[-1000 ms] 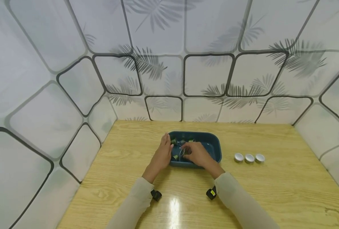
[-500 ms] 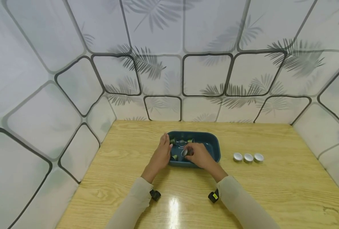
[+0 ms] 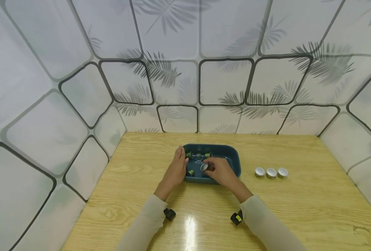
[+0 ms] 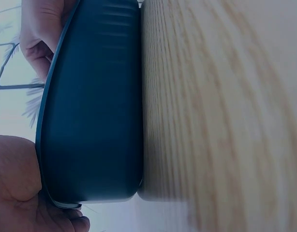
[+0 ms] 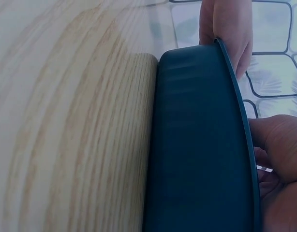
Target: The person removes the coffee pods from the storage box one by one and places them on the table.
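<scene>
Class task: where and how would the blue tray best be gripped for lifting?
The blue tray is probably best gripped by its rim at both short ends, one hand from the left, one from the right, thumbs inside, fingers outside. It sits flat on the table, longer from side to side, with raised walls and a thin rim. The left hand is at the left end.

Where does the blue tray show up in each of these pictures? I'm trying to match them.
Head: the blue tray sits just below and right of centre.
Left wrist: its outer wall is a tall band left of centre.
Right wrist: its outer side stands right of centre, reaching the bottom edge.
Shared landmark: the wooden table, right of the tray in left wrist, left in right wrist.
</scene>
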`<state>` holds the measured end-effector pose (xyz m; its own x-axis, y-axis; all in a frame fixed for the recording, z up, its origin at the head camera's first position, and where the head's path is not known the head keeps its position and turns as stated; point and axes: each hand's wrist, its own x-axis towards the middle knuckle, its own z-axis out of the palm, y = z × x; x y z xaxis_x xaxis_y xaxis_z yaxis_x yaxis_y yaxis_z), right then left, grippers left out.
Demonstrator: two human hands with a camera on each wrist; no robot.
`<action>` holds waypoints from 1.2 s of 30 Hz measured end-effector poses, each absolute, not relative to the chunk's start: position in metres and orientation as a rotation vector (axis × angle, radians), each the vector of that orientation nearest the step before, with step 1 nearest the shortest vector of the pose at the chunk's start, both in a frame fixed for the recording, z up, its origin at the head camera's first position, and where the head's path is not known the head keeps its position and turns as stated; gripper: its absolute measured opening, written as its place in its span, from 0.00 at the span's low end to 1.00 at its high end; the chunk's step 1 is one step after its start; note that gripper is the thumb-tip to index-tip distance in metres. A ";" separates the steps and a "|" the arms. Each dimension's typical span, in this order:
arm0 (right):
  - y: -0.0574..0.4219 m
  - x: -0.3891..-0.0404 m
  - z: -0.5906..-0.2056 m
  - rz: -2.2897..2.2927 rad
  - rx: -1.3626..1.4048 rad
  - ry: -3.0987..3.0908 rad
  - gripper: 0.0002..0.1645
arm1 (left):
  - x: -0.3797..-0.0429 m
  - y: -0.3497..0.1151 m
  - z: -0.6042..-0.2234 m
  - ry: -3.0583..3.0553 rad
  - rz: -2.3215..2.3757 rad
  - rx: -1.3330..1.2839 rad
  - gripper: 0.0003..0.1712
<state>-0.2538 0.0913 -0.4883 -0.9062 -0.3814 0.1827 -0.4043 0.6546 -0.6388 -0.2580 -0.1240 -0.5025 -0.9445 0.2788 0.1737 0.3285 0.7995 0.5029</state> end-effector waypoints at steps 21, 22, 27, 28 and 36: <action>0.107 -0.244 -0.481 1.251 0.512 -2.786 0.22 | -0.257 -0.126 -0.505 -2.890 -0.846 -0.494 0.33; 0.107 -0.243 -0.480 1.251 0.515 -2.778 0.22 | -0.258 -0.126 -0.506 -2.891 -0.844 -0.494 0.33; 0.112 -0.236 -0.477 1.250 0.547 -2.725 0.22 | -0.258 -0.126 -0.507 -2.900 -0.841 -0.491 0.33; 0.113 -0.235 -0.476 1.251 0.553 -2.719 0.22 | -0.258 -0.126 -0.506 -2.903 -0.846 -0.489 0.33; 0.123 -0.234 -0.476 1.263 0.533 -2.699 0.22 | -0.256 -0.126 -0.502 -2.898 -0.861 -0.492 0.33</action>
<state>-0.2340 0.1233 -0.4757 -0.9317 -0.2649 0.2487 -0.3606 0.5913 -0.7213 -0.2556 -0.1257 -0.5017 -0.9453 0.2817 0.1648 0.3259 0.7906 0.5184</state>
